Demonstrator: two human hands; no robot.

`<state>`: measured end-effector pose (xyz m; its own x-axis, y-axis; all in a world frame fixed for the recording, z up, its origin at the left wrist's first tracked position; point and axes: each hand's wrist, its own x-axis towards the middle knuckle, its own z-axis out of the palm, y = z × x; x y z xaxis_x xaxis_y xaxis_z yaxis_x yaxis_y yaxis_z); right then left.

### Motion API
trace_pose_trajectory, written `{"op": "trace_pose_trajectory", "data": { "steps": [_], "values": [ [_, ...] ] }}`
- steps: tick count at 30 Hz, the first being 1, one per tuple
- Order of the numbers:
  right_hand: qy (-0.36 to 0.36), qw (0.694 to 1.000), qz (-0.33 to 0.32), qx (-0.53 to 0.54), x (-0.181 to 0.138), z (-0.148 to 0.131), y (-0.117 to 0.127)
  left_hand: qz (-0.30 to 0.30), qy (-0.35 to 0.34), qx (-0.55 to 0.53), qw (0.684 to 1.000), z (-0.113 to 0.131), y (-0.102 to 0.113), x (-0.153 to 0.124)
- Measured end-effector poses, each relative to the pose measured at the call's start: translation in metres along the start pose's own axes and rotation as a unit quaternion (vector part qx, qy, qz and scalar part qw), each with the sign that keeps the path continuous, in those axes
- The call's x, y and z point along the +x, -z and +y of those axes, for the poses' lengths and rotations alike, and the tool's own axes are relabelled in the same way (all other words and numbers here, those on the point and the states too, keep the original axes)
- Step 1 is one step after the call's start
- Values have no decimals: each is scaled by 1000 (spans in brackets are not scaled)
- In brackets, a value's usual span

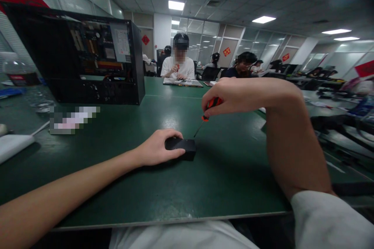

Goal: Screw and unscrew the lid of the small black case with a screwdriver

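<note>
On the green table lies a small black box-shaped device (189, 147), its exact kind unclear. My left hand (159, 147) is closed around its left end, thumb on the near side and fingers on the far side. A screwdriver (214, 103) with a red and black handle is gripped in my right hand (224, 95), which is raised above the table with the wrist bent. The thin shaft slants down to the left, its tip close to the device's far right corner. Whether the tip touches the device I cannot tell.
An opened black computer case (137, 62) stands at the back left, beside plastic bottles (22, 72). A white object with a cable (14, 146) lies at the left edge. Across the table (163, 194) sits a person in white (188, 68); black cables (341, 124) lie on the right.
</note>
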<state>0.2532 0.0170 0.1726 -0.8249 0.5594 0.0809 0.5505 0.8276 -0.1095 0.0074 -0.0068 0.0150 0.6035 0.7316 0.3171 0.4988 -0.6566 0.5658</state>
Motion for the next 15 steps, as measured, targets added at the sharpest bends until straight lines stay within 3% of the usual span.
{"op": "trace_pose_trajectory", "data": {
  "steps": [8,15],
  "values": [
    [-1,1000,-18,-6,6,0,3,-5,-10,-2,1000,-1,-2,-1],
    [-30,995,-81,-53,8,-10,6,-10,-37,-8,999,-3,-3,1]
  ]
}}
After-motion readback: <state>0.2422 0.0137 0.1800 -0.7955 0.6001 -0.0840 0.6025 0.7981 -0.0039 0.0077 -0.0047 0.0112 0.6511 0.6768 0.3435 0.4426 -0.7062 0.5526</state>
